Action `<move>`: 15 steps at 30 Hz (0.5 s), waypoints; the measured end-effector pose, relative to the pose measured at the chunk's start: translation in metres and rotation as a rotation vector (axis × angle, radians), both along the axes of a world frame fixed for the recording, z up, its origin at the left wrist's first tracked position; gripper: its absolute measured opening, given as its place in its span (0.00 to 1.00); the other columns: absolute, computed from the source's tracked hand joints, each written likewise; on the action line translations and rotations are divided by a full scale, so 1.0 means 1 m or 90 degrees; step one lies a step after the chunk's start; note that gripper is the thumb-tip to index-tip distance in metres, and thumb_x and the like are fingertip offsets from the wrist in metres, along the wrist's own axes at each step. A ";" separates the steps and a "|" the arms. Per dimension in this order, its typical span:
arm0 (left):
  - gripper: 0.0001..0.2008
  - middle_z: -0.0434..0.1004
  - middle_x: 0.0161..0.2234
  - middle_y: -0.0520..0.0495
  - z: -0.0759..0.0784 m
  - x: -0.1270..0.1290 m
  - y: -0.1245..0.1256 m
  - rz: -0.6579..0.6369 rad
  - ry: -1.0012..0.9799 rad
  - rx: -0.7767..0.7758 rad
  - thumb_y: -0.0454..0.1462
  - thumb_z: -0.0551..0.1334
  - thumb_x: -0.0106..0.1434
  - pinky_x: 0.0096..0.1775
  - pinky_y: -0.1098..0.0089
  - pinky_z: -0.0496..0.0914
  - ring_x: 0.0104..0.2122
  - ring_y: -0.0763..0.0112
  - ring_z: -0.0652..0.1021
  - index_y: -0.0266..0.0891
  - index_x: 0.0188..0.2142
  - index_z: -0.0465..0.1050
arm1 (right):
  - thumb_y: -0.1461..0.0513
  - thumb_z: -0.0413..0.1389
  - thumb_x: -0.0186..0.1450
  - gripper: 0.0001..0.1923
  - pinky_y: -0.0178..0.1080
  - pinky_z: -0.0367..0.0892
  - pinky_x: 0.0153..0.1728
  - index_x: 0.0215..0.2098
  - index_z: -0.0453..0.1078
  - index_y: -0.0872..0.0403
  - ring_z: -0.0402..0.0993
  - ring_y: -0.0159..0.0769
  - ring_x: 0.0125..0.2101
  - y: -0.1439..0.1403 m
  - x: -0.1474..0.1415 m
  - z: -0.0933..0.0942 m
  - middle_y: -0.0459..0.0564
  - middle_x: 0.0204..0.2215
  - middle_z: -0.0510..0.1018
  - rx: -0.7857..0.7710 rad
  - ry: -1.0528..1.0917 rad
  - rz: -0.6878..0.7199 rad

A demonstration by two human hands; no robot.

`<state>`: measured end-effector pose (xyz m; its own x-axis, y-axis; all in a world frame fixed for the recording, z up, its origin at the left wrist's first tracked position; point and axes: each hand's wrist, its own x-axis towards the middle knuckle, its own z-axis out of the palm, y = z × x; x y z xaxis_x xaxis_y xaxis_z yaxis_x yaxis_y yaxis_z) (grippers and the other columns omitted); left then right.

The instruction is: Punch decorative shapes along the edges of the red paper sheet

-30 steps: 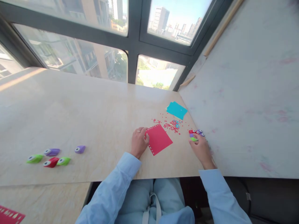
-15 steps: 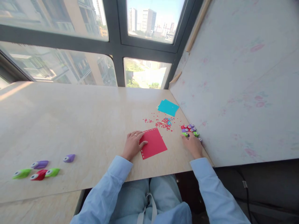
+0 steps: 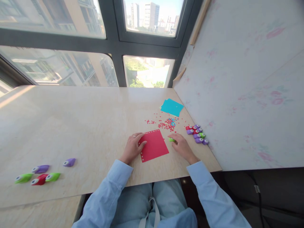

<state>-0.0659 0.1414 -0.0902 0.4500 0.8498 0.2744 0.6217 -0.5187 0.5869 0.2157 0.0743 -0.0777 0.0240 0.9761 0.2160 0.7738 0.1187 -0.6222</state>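
Observation:
A square sheet of red paper (image 3: 155, 145) lies on the table in front of me, with small holes punched along its far and left edges. My left hand (image 3: 133, 147) holds it at the left edge, thumb on top. Between the fingertips of my right hand (image 3: 181, 147) is a green craft punch (image 3: 171, 139), just right of the sheet and apart from it. The fingers partly cover this punch. By the wall stands a cluster of purple, red and green craft punches (image 3: 196, 133).
Red and blue punched paper bits (image 3: 167, 124) are scattered beyond the sheet. Blue paper (image 3: 172, 107) lies behind them near the wall (image 3: 237, 95). Several more craft punches (image 3: 39, 179) sit at the table's left front. A window (image 3: 149, 71) borders the far edge.
My right hand has moved left from the punch cluster to beside the red paper, carrying a green craft punch. My left hand stays on the sheet, which has hardly moved.

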 end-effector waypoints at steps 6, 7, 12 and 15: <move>0.29 0.69 0.60 0.38 0.000 0.003 0.000 0.032 0.095 0.037 0.49 0.64 0.63 0.63 0.49 0.62 0.63 0.53 0.66 0.39 0.59 0.66 | 0.62 0.54 0.61 0.14 0.47 0.69 0.53 0.43 0.76 0.52 0.74 0.41 0.47 0.008 -0.013 -0.009 0.53 0.45 0.78 0.033 0.230 -0.021; 0.29 0.69 0.60 0.39 0.001 0.004 0.000 0.026 0.105 0.036 0.49 0.63 0.63 0.63 0.50 0.61 0.63 0.54 0.66 0.40 0.59 0.66 | 0.60 0.56 0.61 0.14 0.46 0.71 0.50 0.44 0.75 0.52 0.75 0.40 0.46 0.008 -0.016 -0.011 0.53 0.45 0.78 0.020 0.292 -0.032; 0.24 0.71 0.59 0.43 0.002 0.004 0.000 0.012 0.104 0.028 0.47 0.62 0.65 0.63 0.52 0.61 0.61 0.59 0.68 0.42 0.58 0.69 | 0.54 0.63 0.58 0.21 0.43 0.73 0.44 0.47 0.72 0.53 0.77 0.38 0.40 0.016 -0.029 -0.012 0.51 0.40 0.79 -0.095 0.550 -0.002; 0.23 0.71 0.58 0.44 0.002 0.002 0.001 0.007 0.094 0.025 0.45 0.62 0.65 0.64 0.51 0.60 0.61 0.60 0.68 0.43 0.58 0.69 | 0.53 0.62 0.58 0.19 0.44 0.73 0.46 0.44 0.73 0.54 0.76 0.39 0.42 0.031 -0.031 -0.010 0.53 0.40 0.78 0.006 0.493 -0.075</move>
